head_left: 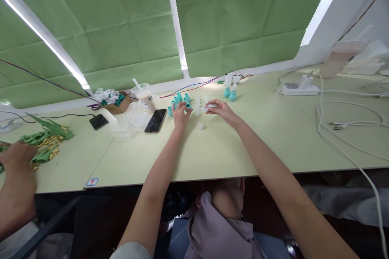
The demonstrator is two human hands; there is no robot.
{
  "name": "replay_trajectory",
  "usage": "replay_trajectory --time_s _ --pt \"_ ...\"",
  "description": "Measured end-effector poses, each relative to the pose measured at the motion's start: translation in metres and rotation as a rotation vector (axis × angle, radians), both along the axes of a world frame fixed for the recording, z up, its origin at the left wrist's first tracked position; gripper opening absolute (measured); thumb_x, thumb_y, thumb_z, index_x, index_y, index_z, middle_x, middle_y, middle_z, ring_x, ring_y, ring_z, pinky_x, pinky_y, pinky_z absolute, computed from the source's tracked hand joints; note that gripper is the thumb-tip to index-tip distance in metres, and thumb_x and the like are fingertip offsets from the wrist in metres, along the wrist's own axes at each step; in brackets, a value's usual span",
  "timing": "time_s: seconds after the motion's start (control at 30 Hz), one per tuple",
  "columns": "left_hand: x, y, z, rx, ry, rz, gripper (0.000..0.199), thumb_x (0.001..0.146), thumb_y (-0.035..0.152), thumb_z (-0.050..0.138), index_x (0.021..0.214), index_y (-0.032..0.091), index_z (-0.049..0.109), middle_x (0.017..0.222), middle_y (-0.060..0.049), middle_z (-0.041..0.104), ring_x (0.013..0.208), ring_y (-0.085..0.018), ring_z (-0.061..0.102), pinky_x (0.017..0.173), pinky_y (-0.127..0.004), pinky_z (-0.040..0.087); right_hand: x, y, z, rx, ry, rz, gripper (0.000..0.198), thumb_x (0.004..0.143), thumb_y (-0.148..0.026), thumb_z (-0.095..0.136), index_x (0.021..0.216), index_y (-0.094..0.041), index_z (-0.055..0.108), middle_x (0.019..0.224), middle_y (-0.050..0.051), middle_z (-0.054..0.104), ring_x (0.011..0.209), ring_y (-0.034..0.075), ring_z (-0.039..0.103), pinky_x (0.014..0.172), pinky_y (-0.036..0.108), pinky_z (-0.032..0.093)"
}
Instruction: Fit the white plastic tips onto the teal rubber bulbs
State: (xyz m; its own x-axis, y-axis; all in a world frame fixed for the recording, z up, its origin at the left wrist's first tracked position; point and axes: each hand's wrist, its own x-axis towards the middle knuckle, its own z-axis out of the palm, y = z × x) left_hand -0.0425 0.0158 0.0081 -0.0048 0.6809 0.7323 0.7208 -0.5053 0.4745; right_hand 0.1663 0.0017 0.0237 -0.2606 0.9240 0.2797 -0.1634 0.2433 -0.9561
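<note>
My left hand [181, 116] is closed, with thumb and fingers around a small teal vase-shaped piece [188, 107]. Several more teal pieces [176, 100] stand upright just beyond its fingertips. My right hand [224, 112] pinches a small whitish translucent piece [209, 106], partly covered by the fingers. Between the hands lie several translucent white pieces [197, 106], and one loose white piece [200, 126] sits nearer to me. Farther back on the right, two teal pieces with white tops [232, 95] stand upright.
Left of my hands are a phone [156, 121], a lidded drink cup [145, 96], crumpled clear plastic [130, 121] and a cardboard box [119, 104]. A power strip [299, 89] and white cables [349, 107] lie right. At far left, another person's hand [18, 153] touches green-and-yellow items.
</note>
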Motion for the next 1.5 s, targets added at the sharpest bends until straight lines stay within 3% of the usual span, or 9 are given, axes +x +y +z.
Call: replay_trajectory --time_s 0.2,0.33,0.5,0.7,0.93,1.07,1.17,1.27,1.5 --pt "0.014 0.0 0.004 -0.012 -0.145 -0.166 0.027 0.069 0.027 0.072 0.09 0.02 0.058 0.091 -0.003 0.063 0.09 -0.018 0.06 0.087 -0.037 0.046 -0.002 0.001 0.003 0.039 0.034 -0.05 0.039 0.062 -0.043 0.075 0.091 -0.02 0.063 0.096 0.004 0.065 0.076 0.016 0.067 0.084 0.037 0.052" --pt "0.018 -0.002 0.004 0.003 -0.076 -0.271 0.017 0.071 0.027 0.07 0.086 0.02 0.065 0.096 -0.005 0.064 0.092 -0.018 0.06 0.085 -0.033 0.047 -0.006 -0.002 0.007 0.114 0.053 -0.074 0.037 0.063 -0.043 0.074 0.091 -0.021 0.063 0.096 0.003 0.066 0.075 0.015 0.066 0.081 0.036 0.053" --pt "0.024 -0.008 0.006 -0.022 -0.108 -0.348 0.019 0.077 0.031 0.064 0.093 0.021 0.062 0.113 -0.008 0.063 0.11 -0.021 0.056 0.093 -0.037 0.045 -0.013 -0.01 0.013 0.2 -0.017 -0.093 0.031 0.067 -0.039 0.07 0.09 -0.02 0.062 0.093 0.003 0.067 0.077 0.015 0.064 0.079 0.033 0.052" --pt "0.031 -0.016 0.008 -0.139 -0.185 -0.399 0.032 0.076 0.037 0.064 0.103 0.023 0.055 0.1 -0.004 0.062 0.092 -0.014 0.059 0.082 -0.03 0.051 -0.015 -0.016 0.019 0.348 -0.117 -0.209 0.025 0.072 -0.033 0.065 0.092 -0.019 0.063 0.092 0.004 0.066 0.081 0.016 0.063 0.075 0.03 0.052" --pt "0.028 -0.013 0.008 -0.07 -0.125 -0.325 0.025 0.07 0.039 0.069 0.08 0.017 0.064 0.089 -0.005 0.059 0.082 -0.015 0.057 0.074 -0.028 0.052 -0.011 -0.018 0.023 0.534 -0.237 -0.233 0.019 0.079 -0.03 0.058 0.091 -0.021 0.07 0.094 0.005 0.064 0.086 0.017 0.061 0.071 0.028 0.053" --pt "0.028 -0.016 0.009 -0.106 -0.099 -0.349 0.024 0.078 0.039 0.061 0.09 0.019 0.065 0.105 -0.008 0.061 0.093 -0.017 0.058 0.07 -0.025 0.05 -0.008 -0.018 0.024 0.587 -0.276 -0.234 0.019 0.081 -0.027 0.056 0.092 -0.022 0.071 0.093 0.005 0.064 0.085 0.016 0.061 0.07 0.027 0.053" --pt "0.029 -0.019 0.008 -0.145 -0.036 -0.354 0.025 0.082 0.039 0.057 0.097 0.02 0.063 0.098 -0.006 0.063 0.087 -0.015 0.058 0.066 -0.024 0.048 -0.006 -0.017 0.024 0.646 -0.357 -0.26 0.02 0.083 -0.026 0.054 0.093 -0.022 0.071 0.092 0.005 0.063 0.081 0.015 0.061 0.071 0.028 0.053" --pt "0.028 -0.02 0.008 -0.096 0.078 -0.293 0.023 0.083 0.038 0.056 0.094 0.02 0.062 0.085 -0.004 0.061 0.079 -0.014 0.057 0.072 -0.027 0.047 -0.004 -0.016 0.022 0.705 -0.446 -0.285 0.021 0.085 -0.027 0.052 0.094 -0.022 0.07 0.092 0.005 0.062 0.073 0.014 0.059 0.07 0.029 0.052" --pt "0.024 -0.021 0.014 0.015 0.154 -0.165 0.022 0.08 0.039 0.06 0.089 0.019 0.062 0.088 -0.005 0.054 0.087 -0.018 0.053 0.08 -0.031 0.044 0.0 -0.014 0.022 0.714 -0.457 -0.282 0.019 0.084 -0.03 0.056 0.094 -0.023 0.071 0.093 0.005 0.063 0.074 0.015 0.06 0.071 0.03 0.053"
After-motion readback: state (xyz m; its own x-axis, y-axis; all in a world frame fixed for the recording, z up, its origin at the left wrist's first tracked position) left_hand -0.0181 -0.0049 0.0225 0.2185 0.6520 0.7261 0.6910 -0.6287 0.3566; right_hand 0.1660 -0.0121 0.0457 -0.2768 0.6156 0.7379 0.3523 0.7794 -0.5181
